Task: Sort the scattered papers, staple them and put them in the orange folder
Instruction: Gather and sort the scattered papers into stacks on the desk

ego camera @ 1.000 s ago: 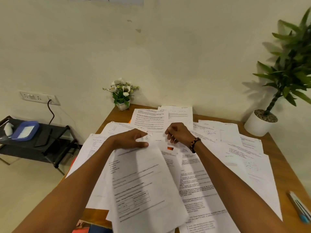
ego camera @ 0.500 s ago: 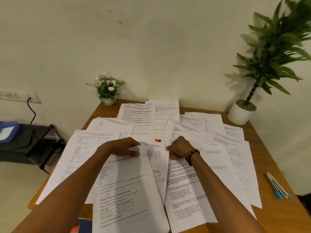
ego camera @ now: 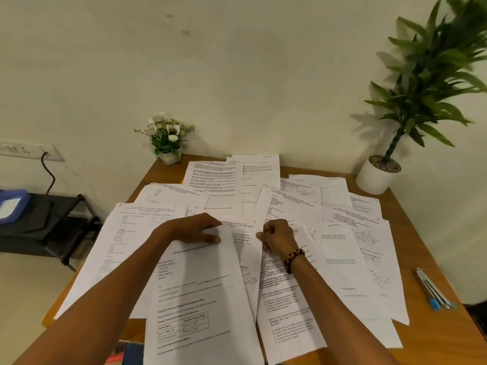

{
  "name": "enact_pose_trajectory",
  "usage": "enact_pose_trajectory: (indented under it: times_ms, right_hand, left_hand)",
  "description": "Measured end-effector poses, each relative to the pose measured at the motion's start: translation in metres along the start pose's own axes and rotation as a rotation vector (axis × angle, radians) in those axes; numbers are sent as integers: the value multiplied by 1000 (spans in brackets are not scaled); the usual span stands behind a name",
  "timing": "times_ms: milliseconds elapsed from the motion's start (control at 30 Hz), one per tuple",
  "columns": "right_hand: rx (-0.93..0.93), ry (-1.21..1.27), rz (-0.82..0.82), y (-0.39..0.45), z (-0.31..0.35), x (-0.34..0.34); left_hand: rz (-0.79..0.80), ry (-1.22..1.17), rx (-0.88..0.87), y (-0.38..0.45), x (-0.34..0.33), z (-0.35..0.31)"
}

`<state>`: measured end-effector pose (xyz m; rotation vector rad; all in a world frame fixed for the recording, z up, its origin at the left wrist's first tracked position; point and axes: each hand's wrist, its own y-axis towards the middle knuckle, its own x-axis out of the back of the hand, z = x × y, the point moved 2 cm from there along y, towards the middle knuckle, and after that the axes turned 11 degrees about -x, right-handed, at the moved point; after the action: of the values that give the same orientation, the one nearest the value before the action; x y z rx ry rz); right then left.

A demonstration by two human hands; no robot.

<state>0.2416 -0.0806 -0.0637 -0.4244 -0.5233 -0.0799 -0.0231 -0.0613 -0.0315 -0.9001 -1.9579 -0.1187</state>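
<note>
— Across the middle of the frame, we see the scattered papers (ego camera: 266,222) spread over the wooden tabletop (ego camera: 432,262), overlapping one another from the near edge up to the far edge by the wall.

— And our hands? We have both at the centre of the frame.

— Yes. Our left hand (ego camera: 191,229) has its grip closed on the top edge of the long form sheet (ego camera: 196,299) that runs down to the bottom of the frame; thumb and fingers pinch that edge. Our right hand (ego camera: 278,237), with a beaded bracelet (ego camera: 293,258) at the wrist, has its fingers curled at the edge of the printed sheet (ego camera: 243,234) lying between the two hands; we take that grip as pinching it too, though the fingertips are partly hidden.

— Do we see the orange folder?

— Not plainly. We cannot tell whether it lies under the sheets.

— What else do we have around?

— At the right edge of the frame, two pens (ego camera: 433,292) lie on bare wood, apart from the sheets. At the upper right stands a tall green plant (ego camera: 432,75) in a white pot (ego camera: 375,177). Above centre left, a small flower pot (ego camera: 168,139) sits at the far corner against the wall. At the left edge we see a black rack (ego camera: 52,222) with a blue tray (ego camera: 11,206) on it, and a wall socket (ego camera: 29,151) with a cable plugged in.
</note>
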Motion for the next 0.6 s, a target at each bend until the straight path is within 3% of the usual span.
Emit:
enact_pose_trajectory:
  times_ms: [233,400,500,600]
  right_hand:
    - [348,-179,-3,-5,18,2]
    - [319,5,-5,-14,9,-1]
    - [267,-17,70,-23,2,-6]
    - [274,-81,122,-27,-5,-13]
  left_hand:
    - [-216,64,-131,39,17,-37]
    - [-174,60,-104,51,1,-42]
    - [-263,-56,-141,53,-8,-38]
    - [-255,-116,-147,49,-8,-40]
